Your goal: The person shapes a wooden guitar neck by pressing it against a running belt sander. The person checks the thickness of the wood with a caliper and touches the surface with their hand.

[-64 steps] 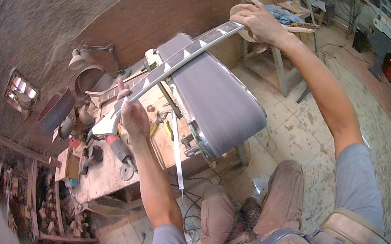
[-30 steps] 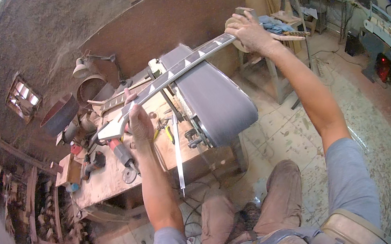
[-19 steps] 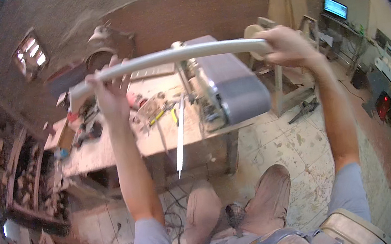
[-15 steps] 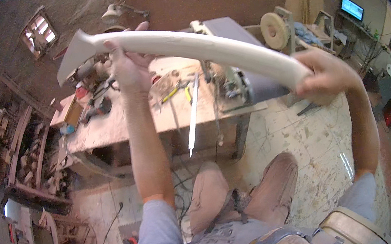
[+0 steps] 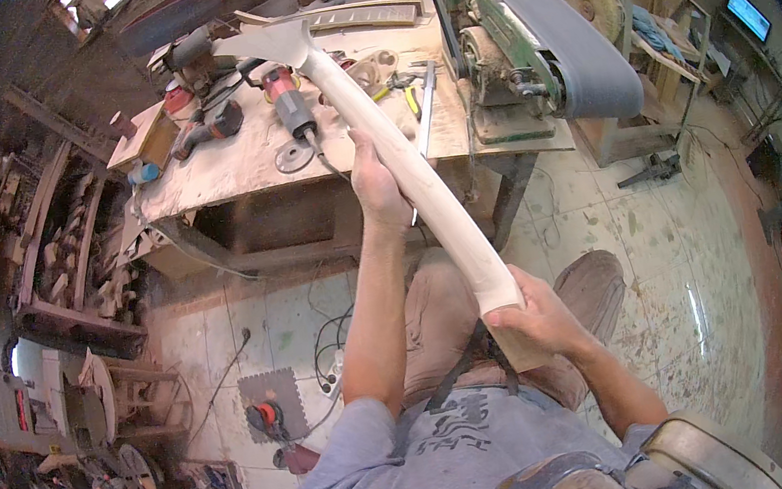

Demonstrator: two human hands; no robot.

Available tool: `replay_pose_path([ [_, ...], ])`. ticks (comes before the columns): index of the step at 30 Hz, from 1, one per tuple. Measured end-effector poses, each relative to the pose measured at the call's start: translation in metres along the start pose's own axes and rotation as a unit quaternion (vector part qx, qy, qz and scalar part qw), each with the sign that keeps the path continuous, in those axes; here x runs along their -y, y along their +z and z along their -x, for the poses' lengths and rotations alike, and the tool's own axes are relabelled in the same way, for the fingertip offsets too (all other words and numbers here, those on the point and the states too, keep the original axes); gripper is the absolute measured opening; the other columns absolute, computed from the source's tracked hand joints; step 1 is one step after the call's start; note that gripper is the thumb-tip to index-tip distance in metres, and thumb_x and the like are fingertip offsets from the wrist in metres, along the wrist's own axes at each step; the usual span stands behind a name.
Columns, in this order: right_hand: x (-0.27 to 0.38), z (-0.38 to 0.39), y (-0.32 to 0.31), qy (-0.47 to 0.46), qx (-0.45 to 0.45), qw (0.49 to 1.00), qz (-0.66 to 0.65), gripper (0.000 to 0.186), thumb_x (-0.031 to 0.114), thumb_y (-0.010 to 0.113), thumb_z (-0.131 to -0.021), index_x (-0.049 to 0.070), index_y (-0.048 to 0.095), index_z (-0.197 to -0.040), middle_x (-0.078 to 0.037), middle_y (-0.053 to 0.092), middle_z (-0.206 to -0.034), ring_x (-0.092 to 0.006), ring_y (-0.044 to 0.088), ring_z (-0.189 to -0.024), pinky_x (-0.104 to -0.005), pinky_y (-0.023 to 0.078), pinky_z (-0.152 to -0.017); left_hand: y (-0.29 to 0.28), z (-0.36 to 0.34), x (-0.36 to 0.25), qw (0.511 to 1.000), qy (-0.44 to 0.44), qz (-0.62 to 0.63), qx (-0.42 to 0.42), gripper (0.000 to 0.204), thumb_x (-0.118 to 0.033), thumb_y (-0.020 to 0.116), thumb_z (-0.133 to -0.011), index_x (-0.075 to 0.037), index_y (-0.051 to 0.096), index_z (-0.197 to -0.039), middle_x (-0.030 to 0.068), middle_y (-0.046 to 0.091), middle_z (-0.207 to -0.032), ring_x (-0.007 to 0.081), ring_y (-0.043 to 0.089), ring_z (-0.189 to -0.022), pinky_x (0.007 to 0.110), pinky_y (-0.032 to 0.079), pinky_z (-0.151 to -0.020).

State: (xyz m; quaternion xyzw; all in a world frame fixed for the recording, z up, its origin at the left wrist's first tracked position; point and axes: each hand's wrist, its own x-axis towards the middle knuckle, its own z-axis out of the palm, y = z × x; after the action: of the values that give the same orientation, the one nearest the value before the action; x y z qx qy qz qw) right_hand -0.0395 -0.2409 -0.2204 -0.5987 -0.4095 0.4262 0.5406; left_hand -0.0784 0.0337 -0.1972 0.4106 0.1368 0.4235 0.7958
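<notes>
A long pale piece of carved wood, looking like an instrument neck [image 5: 415, 178], slants in front of me from the workbench side down toward my lap. Its far end flares out wide; the near end finishes in a squared block. My left hand [image 5: 377, 186] is closed around the middle of the shaft from the left, its fingers partly hidden behind the wood. My right hand [image 5: 543, 316] grips the near end just by the block. Beyond the flared end, on the bench, lies a red and grey corded power tool [image 5: 289, 106].
The dusty workbench [image 5: 244, 175] carries a cordless drill [image 5: 207, 128], yellow-handled pliers [image 5: 411, 100], a long metallic strip [image 5: 428, 102] and a slotted board [image 5: 362, 17]. A belt sander [image 5: 552, 38] stands at its right. Wood-filled shelves [image 5: 79, 251] line the left; cords and a sander [image 5: 265, 417] lie on the floor.
The wooden neck has swung from nearly crosswise to a slant pointing away from me. My right hand has come down and inward toward my lap; my left hand now holds nearer the middle.
</notes>
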Motion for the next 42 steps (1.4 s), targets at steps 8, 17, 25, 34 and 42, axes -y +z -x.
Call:
replay_pose_path([
  [8, 0.047, -0.017, 0.035, -0.071, 0.062, 0.992, -0.086, 0.087, 0.048, 0.049, -0.100, -0.006, 0.018, -0.160, -0.017, 0.024, -0.166, -0.0216, 0.021, -0.153, -0.0338, 0.015, -0.122, -0.009, -0.033, -0.011, 0.991, -0.038, 0.129, -0.006, 0.052, -0.049, 0.033, -0.110, -0.003, 0.053, -0.116, 0.0008, 0.048, -0.071, 0.0136, 0.048, -0.051, 0.027, 0.048, -0.045],
  [17, 0.131, -0.017, 0.027, -0.148, 0.047, 0.984, -0.082, 0.087, 0.047, 0.047, -0.097, -0.009, 0.023, -0.158, -0.021, 0.037, -0.158, -0.0216, 0.039, -0.143, -0.0305, 0.024, -0.118, 0.013, -0.085, -0.037, 0.934, -0.092, 0.325, 0.117, 0.031, -0.022, 0.042, -0.107, 0.006, 0.053, -0.106, 0.0003, 0.055, -0.073, 0.0117, 0.058, -0.056, 0.024, 0.061, -0.056],
  [25, 0.150, -0.008, 0.025, -0.168, 0.064, 0.969, -0.168, 0.083, 0.043, 0.051, -0.102, -0.008, 0.019, -0.159, -0.017, 0.048, -0.144, -0.0209, 0.046, -0.133, -0.0333, 0.030, -0.115, 0.047, -0.082, -0.057, 0.918, -0.130, 0.361, 0.097, 0.024, -0.015, 0.039, -0.101, 0.002, 0.052, -0.090, 0.0086, 0.056, -0.069, 0.0211, 0.059, -0.054, 0.031, 0.059, -0.054],
  [34, 0.165, -0.003, 0.025, -0.196, 0.060, 0.963, -0.173, 0.082, 0.039, 0.054, -0.102, -0.009, 0.019, -0.159, -0.018, 0.046, -0.148, -0.0216, 0.044, -0.136, -0.0328, 0.030, -0.115, 0.049, -0.089, -0.057, 0.946, -0.078, 0.300, 0.098, 0.018, -0.009, 0.049, -0.102, 0.005, 0.057, -0.092, 0.0109, 0.063, -0.080, 0.0187, 0.067, -0.067, 0.030, 0.065, -0.070],
  [42, 0.171, -0.006, 0.016, -0.221, 0.103, 0.937, -0.248, 0.072, 0.027, 0.051, -0.104, -0.009, 0.019, -0.158, -0.020, 0.040, -0.155, -0.0222, 0.042, -0.142, -0.0348, 0.030, -0.117, 0.068, -0.076, -0.060, 0.948, -0.044, 0.300, 0.093, 0.019, -0.003, 0.045, -0.100, 0.008, 0.054, -0.088, 0.0133, 0.059, -0.078, 0.0220, 0.066, -0.067, 0.034, 0.066, -0.074],
])
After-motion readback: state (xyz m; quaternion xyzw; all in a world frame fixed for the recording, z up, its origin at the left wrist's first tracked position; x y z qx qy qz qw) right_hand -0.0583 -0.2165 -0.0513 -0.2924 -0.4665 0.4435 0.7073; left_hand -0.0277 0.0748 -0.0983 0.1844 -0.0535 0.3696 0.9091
